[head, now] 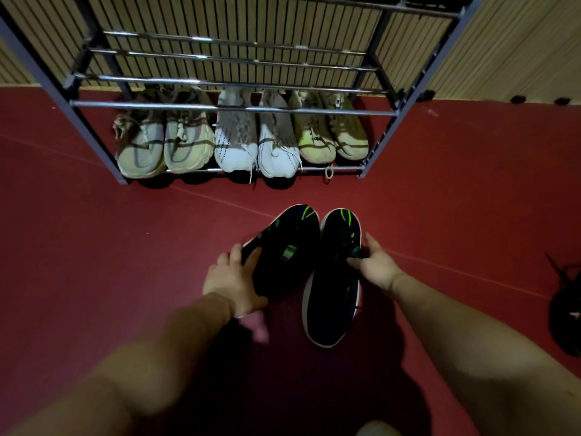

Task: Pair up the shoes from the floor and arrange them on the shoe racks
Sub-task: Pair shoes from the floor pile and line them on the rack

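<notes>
Two black sneakers with green stripes are held side by side above the red floor. My left hand (234, 280) grips the left black sneaker (287, 247) at its side, tilted toward the left. My right hand (375, 264) grips the right black sneaker (333, 287) near its collar. Ahead stands the metal shoe rack (232, 107). Its bottom shelf holds three pairs: beige sneakers (165, 143) at left, white knit sneakers (256, 140) in the middle, tan sneakers with yellow-green accents (333, 133) at right. The upper bars carry nothing that I can see.
Another dark shoe (566, 313) lies on the floor at the far right edge. A slatted wooden wall (503, 51) runs behind the rack. The red floor (94, 247) stretches between me and the rack.
</notes>
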Motion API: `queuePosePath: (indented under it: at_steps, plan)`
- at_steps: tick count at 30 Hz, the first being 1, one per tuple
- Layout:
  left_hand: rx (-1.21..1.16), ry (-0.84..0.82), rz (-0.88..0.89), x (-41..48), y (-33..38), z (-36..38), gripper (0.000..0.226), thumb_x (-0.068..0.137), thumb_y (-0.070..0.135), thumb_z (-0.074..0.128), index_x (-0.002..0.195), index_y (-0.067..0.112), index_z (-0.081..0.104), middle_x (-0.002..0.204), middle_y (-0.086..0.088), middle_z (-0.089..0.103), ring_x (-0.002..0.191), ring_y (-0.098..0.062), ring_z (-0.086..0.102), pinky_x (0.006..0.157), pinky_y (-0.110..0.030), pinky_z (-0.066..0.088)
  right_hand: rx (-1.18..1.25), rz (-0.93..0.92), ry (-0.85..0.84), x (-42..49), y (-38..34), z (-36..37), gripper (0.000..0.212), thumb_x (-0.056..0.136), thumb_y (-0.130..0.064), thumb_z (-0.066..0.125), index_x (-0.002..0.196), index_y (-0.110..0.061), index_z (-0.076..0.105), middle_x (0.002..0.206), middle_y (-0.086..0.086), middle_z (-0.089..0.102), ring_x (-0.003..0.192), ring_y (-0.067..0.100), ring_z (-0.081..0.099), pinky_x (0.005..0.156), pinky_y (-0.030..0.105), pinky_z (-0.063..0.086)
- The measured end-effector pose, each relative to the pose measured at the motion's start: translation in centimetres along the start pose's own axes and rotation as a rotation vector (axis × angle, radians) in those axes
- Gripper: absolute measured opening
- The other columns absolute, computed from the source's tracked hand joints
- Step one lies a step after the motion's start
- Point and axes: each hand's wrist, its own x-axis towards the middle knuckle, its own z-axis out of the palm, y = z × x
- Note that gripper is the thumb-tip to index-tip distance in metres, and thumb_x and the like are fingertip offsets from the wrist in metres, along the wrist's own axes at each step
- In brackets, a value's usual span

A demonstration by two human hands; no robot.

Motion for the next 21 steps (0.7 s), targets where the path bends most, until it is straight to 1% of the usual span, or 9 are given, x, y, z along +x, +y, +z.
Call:
queuePosePath:
  at_steps: [2, 3, 6, 9, 11, 13, 15, 18, 21]
  plan:
    - [-0.050, -0.006, -0.022, 0.1, -1.2, -0.2, 0.101, 0.072, 0.060, 0.062, 0.150, 0.034, 0.004, 0.155, -0.008, 0.004, 0.133, -0.031, 0.025, 0.105, -0.038, 0.032, -0.001, -0.016, 0.037, -0.6, -0.7, 1.1, 0.073, 0.088, -0.014, 0.063, 0.148, -0.022, 0.023, 0.138, 0.003, 0.046, 0.124, 0.027, 0.049, 0.106, 0.036, 0.039]
    - [-0.071, -0.024, -0.025, 0.1, -1.6, -0.2, 0.102, 0.072, 0.059, 0.062, 0.150, 0.033, 0.002, 0.156, -0.009, 0.001, 0.135, -0.032, 0.021, 0.107, -0.038, 0.029, -0.058, 0.004, 0.067, -1.0, -1.1, 2.0, 0.077, 0.087, -0.025, 0.065, 0.149, -0.026, 0.019, 0.142, 0.010, 0.041, 0.126, 0.030, 0.046, 0.106, 0.038, 0.039]
    - [-0.096, -0.057, -0.013, 0.1, -1.8, -0.1, 0.109, 0.069, 0.059, 0.066, 0.150, 0.035, -0.003, 0.156, -0.011, -0.006, 0.140, -0.033, 0.011, 0.112, -0.039, 0.021, -0.311, 0.110, 0.076, -3.6, -1.7, 5.2, 0.103, 0.076, -0.058, 0.065, 0.150, -0.036, -0.003, 0.154, 0.013, 0.009, 0.139, 0.037, 0.021, 0.110, 0.044, 0.030]
    - [-0.106, -0.055, -0.045, 0.2, -1.6, 0.0, 0.119, 0.063, 0.062, 0.071, 0.148, 0.039, -0.008, 0.155, -0.013, -0.014, 0.138, -0.034, 0.013, 0.112, -0.039, 0.020, -0.524, 0.123, 0.029, -5.7, -1.0, 7.8, 0.118, 0.068, -0.069, 0.067, 0.147, -0.038, -0.015, 0.154, 0.011, -0.022, 0.143, 0.037, 0.000, 0.110, 0.051, 0.025]
    - [-0.085, -0.038, -0.067, 0.4, -1.6, 0.0, 0.117, 0.063, 0.062, 0.070, 0.148, 0.040, -0.007, 0.155, -0.017, -0.011, 0.133, -0.033, 0.023, 0.109, -0.037, 0.023, -0.539, 0.176, 0.067, -5.4, -0.4, 8.1, 0.119, 0.067, -0.068, 0.068, 0.146, -0.039, -0.016, 0.152, 0.013, -0.029, 0.142, 0.039, 0.003, 0.109, 0.052, 0.026]
    - [-0.078, -0.019, -0.070, 0.6, -1.5, -0.3, 0.110, 0.066, 0.063, 0.066, 0.149, 0.039, -0.002, 0.151, -0.016, 0.009, 0.127, -0.031, 0.029, 0.106, -0.036, 0.025, -0.501, 0.245, 0.098, -4.8, -0.4, 8.1, 0.117, 0.068, -0.067, 0.067, 0.146, -0.040, -0.016, 0.152, 0.014, -0.029, 0.139, 0.039, 0.013, 0.109, 0.049, 0.026]
    - [-0.092, -0.009, -0.064, 0.8, -1.5, -0.6, 0.108, 0.066, 0.067, 0.063, 0.149, 0.037, 0.002, 0.140, -0.011, 0.025, 0.121, -0.029, 0.033, 0.103, -0.036, 0.028, -0.515, 0.251, 0.111, -4.6, -0.5, 8.3, 0.112, 0.072, -0.064, 0.066, 0.147, -0.039, -0.014, 0.154, 0.016, -0.022, 0.137, 0.037, 0.018, 0.109, 0.047, 0.025]
    - [-0.190, -0.007, -0.061, 0.6, -1.3, -0.9, 0.105, 0.068, 0.066, 0.064, 0.149, 0.037, 0.005, 0.134, -0.011, 0.029, 0.121, -0.029, 0.033, 0.103, -0.036, 0.032, -0.467, 0.222, 0.138, -4.6, -0.3, 8.2, 0.104, 0.074, -0.059, 0.065, 0.147, -0.039, -0.007, 0.154, 0.014, -0.005, 0.135, 0.036, 0.021, 0.108, 0.047, 0.026]
    - [-0.412, -0.005, -0.066, 0.4, -0.8, -1.1, 0.104, 0.065, 0.057, 0.072, 0.148, 0.037, 0.012, 0.128, -0.011, 0.033, 0.124, -0.029, 0.032, 0.103, -0.037, 0.036, -0.408, 0.181, 0.163, -4.8, 0.0, 7.6, 0.101, 0.074, -0.056, 0.065, 0.146, -0.041, -0.003, 0.151, 0.010, 0.006, 0.133, 0.035, 0.023, 0.106, 0.050, 0.029]
